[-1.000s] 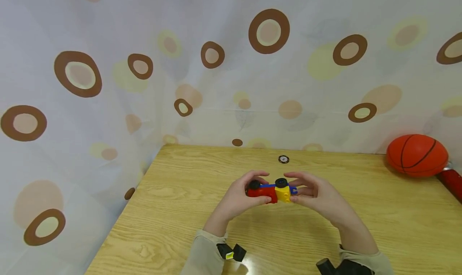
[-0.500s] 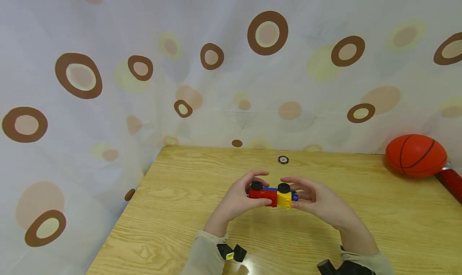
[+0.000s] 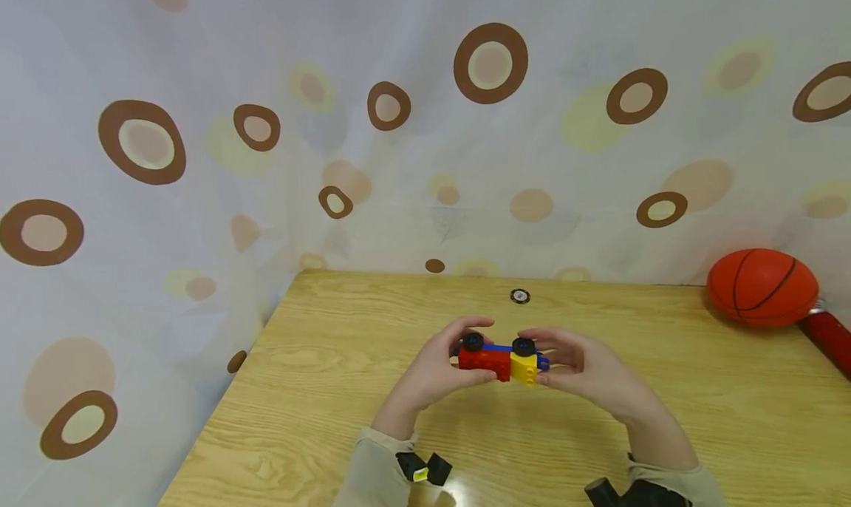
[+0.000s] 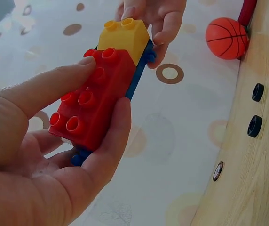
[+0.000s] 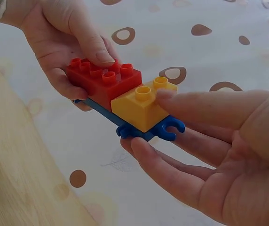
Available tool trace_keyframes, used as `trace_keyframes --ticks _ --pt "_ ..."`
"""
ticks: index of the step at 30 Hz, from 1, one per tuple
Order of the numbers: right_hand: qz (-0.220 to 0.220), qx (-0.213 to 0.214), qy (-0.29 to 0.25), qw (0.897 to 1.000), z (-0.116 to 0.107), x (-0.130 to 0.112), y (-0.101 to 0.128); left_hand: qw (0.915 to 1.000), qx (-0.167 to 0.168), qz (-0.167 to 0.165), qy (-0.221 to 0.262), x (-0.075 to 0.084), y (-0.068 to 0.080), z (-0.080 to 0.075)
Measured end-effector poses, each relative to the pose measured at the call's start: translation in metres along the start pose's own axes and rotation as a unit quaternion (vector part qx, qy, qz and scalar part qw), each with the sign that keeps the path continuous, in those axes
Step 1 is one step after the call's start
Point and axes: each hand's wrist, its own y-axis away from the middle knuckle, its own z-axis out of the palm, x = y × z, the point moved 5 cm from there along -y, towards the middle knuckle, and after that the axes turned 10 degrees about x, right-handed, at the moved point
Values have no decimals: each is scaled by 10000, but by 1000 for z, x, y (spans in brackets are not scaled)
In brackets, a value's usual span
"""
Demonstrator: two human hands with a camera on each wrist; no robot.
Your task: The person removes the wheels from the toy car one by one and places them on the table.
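While held above the wooden table (image 3: 346, 389), gripped at its red end by the left hand (image 3: 435, 370): thumb pressed on the studs of the red brick (image 4: 94, 101), fingers (image 4: 108, 155) curled beneath. Pinched at the opposite end by the right hand (image 3: 588, 370), thumb laid on the yellow brick (image 5: 141, 106) and fingers spread under the blue chassis plate (image 5: 148, 129). Toy car (image 3: 501, 355) thus carried between both hands, clear of the table surface, roughly level, over the middle of the table and near its front half. Red and yellow bricks seated side by side and touching on the blue plate, whose clawed coupling (image 5: 170, 129) projected past the yellow brick toward the right palm. Two black wheels (image 3: 473, 341) shown on the far side of the car in the head view. Farther out, a small round disc (image 3: 520, 295) lay flat on the table near the back edge, well apart from the hands. At the right rear corner, an orange basketball (image 3: 762, 286) rested against a red cylinder (image 3: 827, 337). Behind and to the left, a pale curtain (image 3: 199, 160) printed with brown rings. Beige sleeves (image 3: 375, 474) visible at the wrists.
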Motion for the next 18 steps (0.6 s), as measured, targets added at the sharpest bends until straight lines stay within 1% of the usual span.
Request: trace_keyframes --ticks 5,10,15,18 --pt "68 195 81 9998 -2 -1 0 9999 128 -67 23 -2 -1 -1" --pt "182 578 207 9979 -3 -2 -2 9997 210 -21 116 0 -1 -1" --pt "164 1121 642 9915 -2 -4 -3 9991 333 -123 238 0 -1 -1" --pt "232 1342 801 9874 -2 -4 -3 9986 370 -218 313 0 -1 1"
